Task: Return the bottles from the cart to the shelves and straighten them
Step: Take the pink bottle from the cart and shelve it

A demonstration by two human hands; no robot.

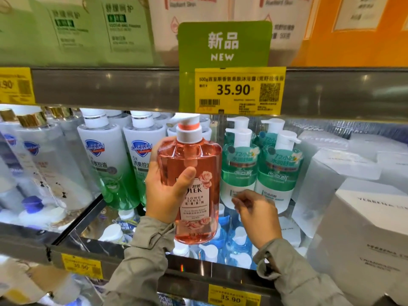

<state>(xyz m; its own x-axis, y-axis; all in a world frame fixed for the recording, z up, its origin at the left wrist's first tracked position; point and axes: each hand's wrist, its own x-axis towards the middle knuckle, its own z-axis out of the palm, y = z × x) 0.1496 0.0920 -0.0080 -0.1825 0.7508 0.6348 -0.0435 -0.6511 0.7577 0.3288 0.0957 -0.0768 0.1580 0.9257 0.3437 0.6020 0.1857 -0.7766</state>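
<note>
Left hand (pixel 167 191) grip clamped on pink translucent plastic pump bottle (pixel 194 173); right hand (pixel 258 215) loose, empty. Set bottle upright, label outward.

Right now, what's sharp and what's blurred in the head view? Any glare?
Head view: pink bottle and yellow price tag sharp; right hand motion-blurred; upper-shelf packs and white boxes at right soft; glare spots on shelf rail; wide-angle bowing at edges.

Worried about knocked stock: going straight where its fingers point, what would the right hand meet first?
Probably the white base of the front-left teal bottle, just beyond the right hand; depth is unclear.
</note>
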